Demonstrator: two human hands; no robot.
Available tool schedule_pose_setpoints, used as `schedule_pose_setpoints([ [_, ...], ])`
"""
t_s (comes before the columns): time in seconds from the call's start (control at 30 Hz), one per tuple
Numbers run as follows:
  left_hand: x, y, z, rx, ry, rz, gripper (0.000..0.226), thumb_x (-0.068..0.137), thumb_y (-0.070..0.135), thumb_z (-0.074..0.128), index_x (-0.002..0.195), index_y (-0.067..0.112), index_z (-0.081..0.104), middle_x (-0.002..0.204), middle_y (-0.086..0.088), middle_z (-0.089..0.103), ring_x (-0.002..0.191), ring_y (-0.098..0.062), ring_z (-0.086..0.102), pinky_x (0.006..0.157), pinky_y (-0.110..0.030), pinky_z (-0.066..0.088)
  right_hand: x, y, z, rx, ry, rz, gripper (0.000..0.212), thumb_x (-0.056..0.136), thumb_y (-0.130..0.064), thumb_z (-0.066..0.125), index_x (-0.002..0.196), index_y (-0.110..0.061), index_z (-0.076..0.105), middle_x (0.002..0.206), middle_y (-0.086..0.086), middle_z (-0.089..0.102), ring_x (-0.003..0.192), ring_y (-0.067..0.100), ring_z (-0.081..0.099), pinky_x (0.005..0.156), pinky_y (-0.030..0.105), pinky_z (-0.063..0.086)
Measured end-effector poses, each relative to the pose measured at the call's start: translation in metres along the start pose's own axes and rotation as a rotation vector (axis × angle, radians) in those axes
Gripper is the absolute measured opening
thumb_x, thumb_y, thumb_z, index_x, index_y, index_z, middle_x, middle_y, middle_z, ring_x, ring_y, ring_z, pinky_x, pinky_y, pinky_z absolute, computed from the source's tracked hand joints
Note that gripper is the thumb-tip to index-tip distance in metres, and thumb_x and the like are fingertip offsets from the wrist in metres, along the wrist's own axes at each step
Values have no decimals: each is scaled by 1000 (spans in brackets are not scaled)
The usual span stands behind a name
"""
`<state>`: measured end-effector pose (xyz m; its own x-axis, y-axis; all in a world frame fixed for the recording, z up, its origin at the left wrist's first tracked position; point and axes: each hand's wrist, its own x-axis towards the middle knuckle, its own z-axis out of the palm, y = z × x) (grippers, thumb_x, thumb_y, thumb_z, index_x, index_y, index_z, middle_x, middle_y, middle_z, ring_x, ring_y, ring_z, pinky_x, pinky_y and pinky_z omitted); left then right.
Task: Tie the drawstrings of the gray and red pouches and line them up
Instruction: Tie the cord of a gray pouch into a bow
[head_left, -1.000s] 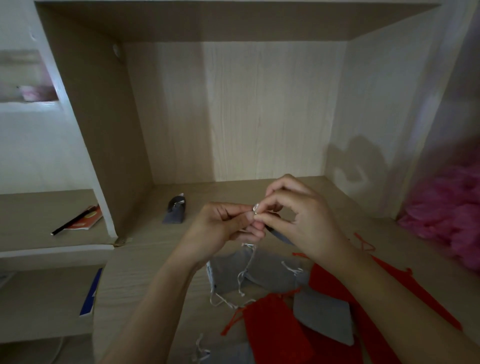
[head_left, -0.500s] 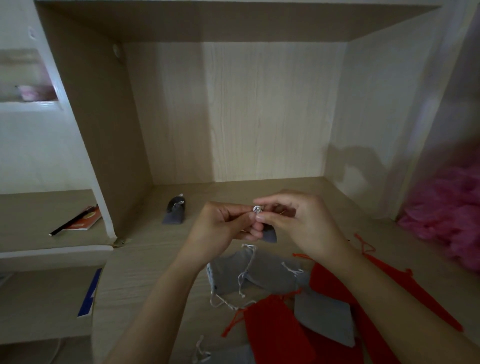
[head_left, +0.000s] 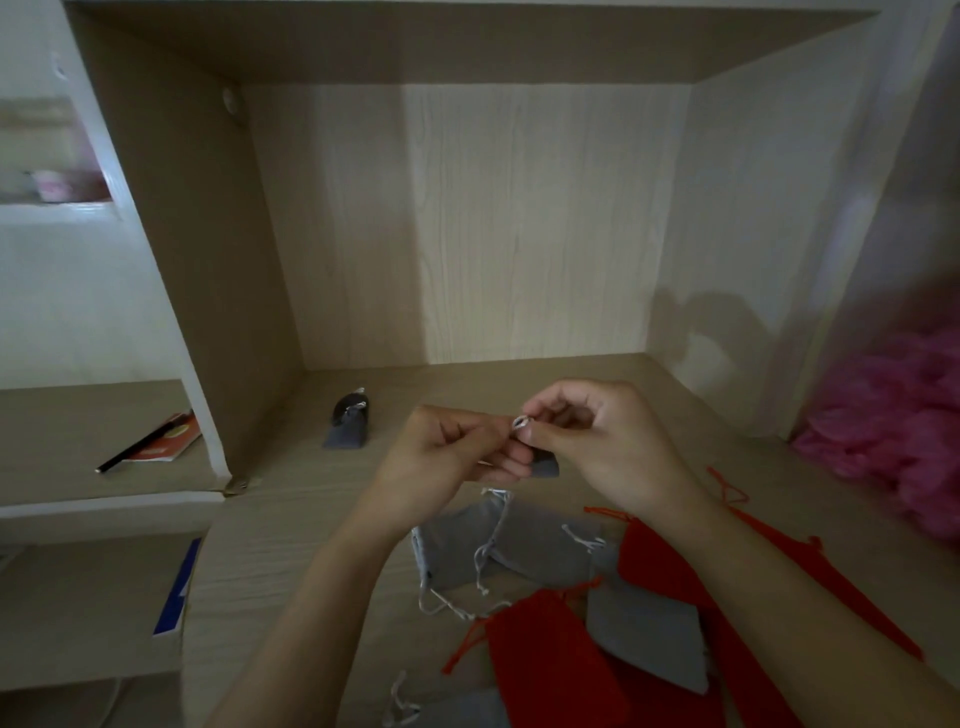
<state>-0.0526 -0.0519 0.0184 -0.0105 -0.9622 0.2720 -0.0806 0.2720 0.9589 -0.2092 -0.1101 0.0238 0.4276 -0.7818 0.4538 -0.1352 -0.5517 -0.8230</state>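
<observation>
Left hand (head_left: 447, 457) curled, fingertips pinched small gray pouch (head_left: 545, 469) at neck. Right hand (head_left: 597, 447) curled, thumb and forefinger pinched its white drawstring (head_left: 519, 422). Pouch held between hands, above loose gray pouches (head_left: 524, 551) and red pouches (head_left: 550, 660) on desk (head_left: 311, 519).

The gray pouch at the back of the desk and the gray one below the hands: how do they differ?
The back pouch looks gathered at its top; the near gray pouch lies flat with loose strings trailing. The back pouch sits alone; the near gray pouch lies among red pouches. Both are gray fabric.
</observation>
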Motion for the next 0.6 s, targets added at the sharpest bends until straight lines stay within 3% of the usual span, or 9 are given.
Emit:
schedule_pose_setpoints([
  [0.27,-1,0,-10,-107,-66,-70,21,74,9,63,92,2,71,78,-15,73,70,-19,71,65,-23,57,-3,-5,4,11,7,-24,17,78,-7,74,73,-23,72,69,-1,69,63,4,60,58,14,45],
  [0.47,2,-1,-7,-63,8,-50,14,85,-3,57,93,-3,69,70,-10,71,62,-15,69,59,-20,55,-2,-5,-2,-87,6,21,24,74,-10,78,82,-29,65,71,-5,68,63,6,62,63,22,50],
  [0.6,4,-2,-5,-53,19,-75,13,88,-1,54,89,-4,67,65,-6,68,58,-12,67,57,-18,54,1,0,-11,-218,-74,116,18,74,-12,78,67,-25,67,61,-2,68,55,7,63,61,27,54],
])
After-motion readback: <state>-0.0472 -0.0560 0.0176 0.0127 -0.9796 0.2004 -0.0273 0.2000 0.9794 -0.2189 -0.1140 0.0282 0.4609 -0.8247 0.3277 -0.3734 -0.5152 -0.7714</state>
